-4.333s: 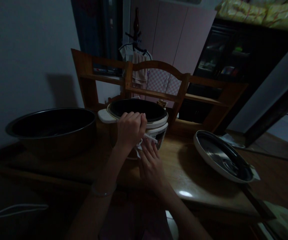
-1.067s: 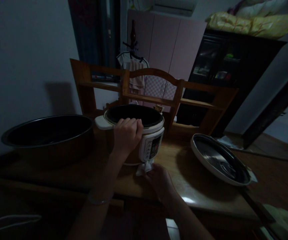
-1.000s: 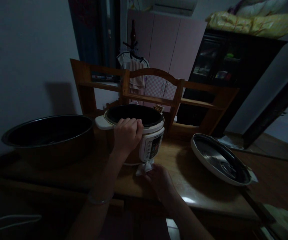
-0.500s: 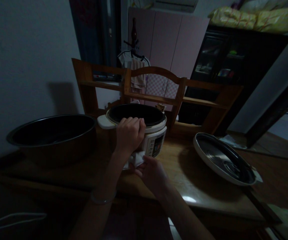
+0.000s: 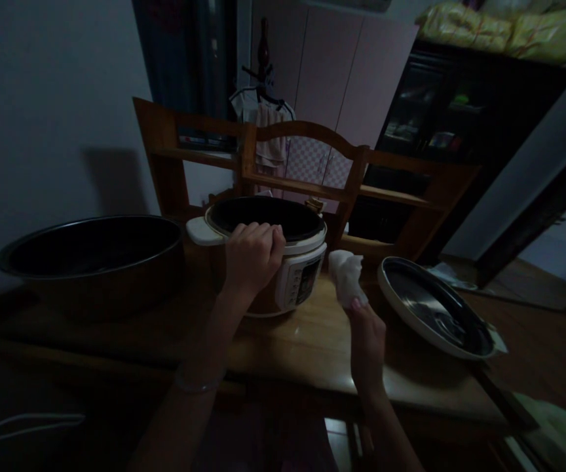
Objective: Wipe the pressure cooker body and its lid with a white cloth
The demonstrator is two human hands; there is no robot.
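An electric cooker (image 5: 293, 278) with a button panel stands lidless on the wooden table. My left hand (image 5: 256, 255) is closed over its near rim, fingers hooked inside and hidden. To the right of the cooker, my right hand (image 5: 367, 334) is raised above the table, pinching a crumpled white tissue (image 5: 346, 274) that sticks up from the fingers. The tissue is apart from the cooker. A large dark inner pot (image 5: 106, 278) sits at the left. Over on the right the round lid (image 5: 430, 308) lies with its inner side up.
A wooden shelf frame (image 5: 307, 187) rises along the table's back edge. White wall (image 5: 57, 118) borders the left side. Behind are pink cabinets (image 5: 332, 78) and a dark cupboard (image 5: 425, 118). A white cord loop (image 5: 27, 419) hangs at lower left.
My right hand has moved from the cooker's lower front, up and to the right, carrying the tissue. My left hand stays on the rim. The view has shifted slightly.
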